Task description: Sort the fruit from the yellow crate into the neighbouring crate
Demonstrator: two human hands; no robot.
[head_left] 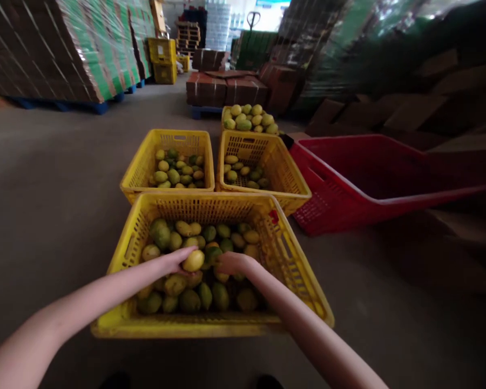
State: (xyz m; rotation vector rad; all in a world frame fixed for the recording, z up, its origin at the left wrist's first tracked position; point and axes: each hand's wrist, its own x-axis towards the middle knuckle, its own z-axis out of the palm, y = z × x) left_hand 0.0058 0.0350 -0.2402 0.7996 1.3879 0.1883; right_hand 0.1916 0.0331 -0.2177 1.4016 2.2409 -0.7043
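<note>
A yellow lemon (193,260) rests in the fingers of my left hand (179,261), just above the fruit in the nearest yellow crate (299,270). Right beside it, my right hand (230,263) reaches into the same crate, its fingers curled at a green lemon (211,256). The fingertips of that hand are partly hidden, and its grip is hard to make out. Yellow and green lemons (189,300) cover the crate's floor around both hands.
Behind stand two more yellow crates, the left one (132,162) and the right one (295,181), both holding lemons. Farther back is a heaped crate of lemons (249,118). A red bin (328,200) stands at the right. Wrapped pallet stacks (101,48) and cartons (206,89) line the background.
</note>
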